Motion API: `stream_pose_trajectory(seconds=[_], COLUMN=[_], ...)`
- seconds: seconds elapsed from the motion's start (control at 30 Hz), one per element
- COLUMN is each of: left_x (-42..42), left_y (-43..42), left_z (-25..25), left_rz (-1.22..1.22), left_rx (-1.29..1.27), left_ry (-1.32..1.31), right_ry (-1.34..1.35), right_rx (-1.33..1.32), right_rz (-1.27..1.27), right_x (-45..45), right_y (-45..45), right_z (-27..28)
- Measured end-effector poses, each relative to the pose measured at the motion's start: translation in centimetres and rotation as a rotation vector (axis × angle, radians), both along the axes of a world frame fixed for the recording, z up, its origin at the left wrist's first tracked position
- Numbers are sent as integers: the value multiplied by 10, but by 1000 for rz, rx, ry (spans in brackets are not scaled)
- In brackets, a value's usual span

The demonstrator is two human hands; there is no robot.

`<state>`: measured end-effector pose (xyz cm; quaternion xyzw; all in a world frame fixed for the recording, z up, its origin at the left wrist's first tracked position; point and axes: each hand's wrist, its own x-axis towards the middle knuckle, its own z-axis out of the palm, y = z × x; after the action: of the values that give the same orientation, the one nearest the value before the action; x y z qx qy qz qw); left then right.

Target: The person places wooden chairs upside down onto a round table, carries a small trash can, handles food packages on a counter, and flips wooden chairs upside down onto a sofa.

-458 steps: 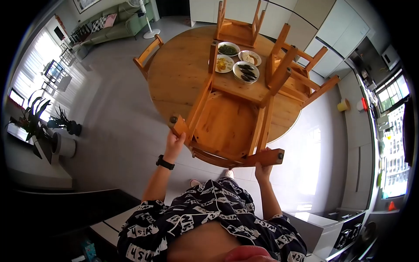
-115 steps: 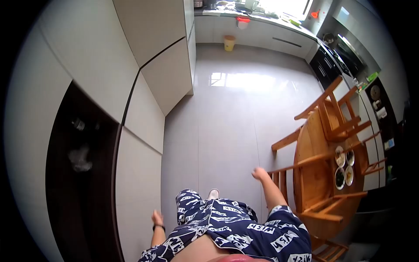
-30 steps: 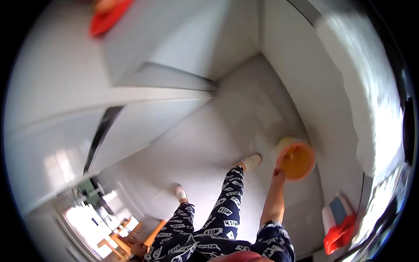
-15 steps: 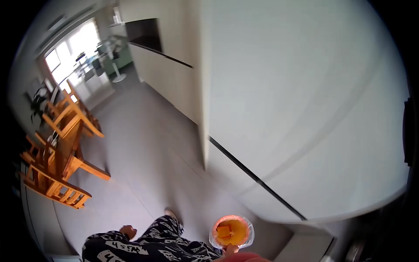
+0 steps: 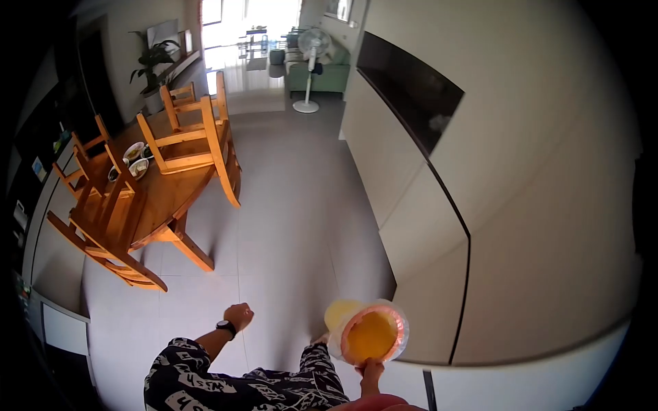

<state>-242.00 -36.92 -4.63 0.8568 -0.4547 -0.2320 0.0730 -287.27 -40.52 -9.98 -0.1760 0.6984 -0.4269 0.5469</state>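
Observation:
Low at the right, my right hand (image 5: pixel 371 370) grips the near rim of a small yellow waste bin (image 5: pixel 371 337). A pinkish-orange ring runs round its mouth, and a clear plastic bag liner (image 5: pixel 403 342) hangs over the edge. The bin is tilted so that I look into its yellow inside. My left hand (image 5: pixel 239 316) hangs in front of me with the fingers curled into a loose fist, and nothing shows in it. On that wrist is a dark watch (image 5: pixel 227 328). Below are black-and-white patterned trousers (image 5: pixel 199 383).
To the left stands a wooden table (image 5: pixel 175 195) with dishes (image 5: pixel 138 168) and upturned chairs (image 5: pixel 188 147) on it. Pale cabinets (image 5: pixel 541 226) line the right side. Grey tiled floor (image 5: pixel 281 226) leads to a white standing fan (image 5: pixel 306 106) and a green sofa (image 5: pixel 332 77).
My view has turned and levelled out, bringing the table and far room more into sight. My left hand has swung forward. The bin is still in my right hand, now tilted more.

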Motion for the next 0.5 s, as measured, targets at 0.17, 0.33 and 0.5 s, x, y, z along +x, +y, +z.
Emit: stream_pose_trajectory(seconds=[0.17, 0.33, 0.5], left_x=[87, 70, 61], left_y=[-23, 10, -90], left_z=[-44, -103, -103], left_rz=[308, 607, 783], left_rx=[88, 655, 805], left_ry=[-112, 27, 294], right_ry=[90, 183, 99], right_rx=[-130, -15, -57], right_rz=[211, 455, 544], right_x=[64, 176, 270], right_y=[-225, -454, -662], right_z=[9, 64, 29])
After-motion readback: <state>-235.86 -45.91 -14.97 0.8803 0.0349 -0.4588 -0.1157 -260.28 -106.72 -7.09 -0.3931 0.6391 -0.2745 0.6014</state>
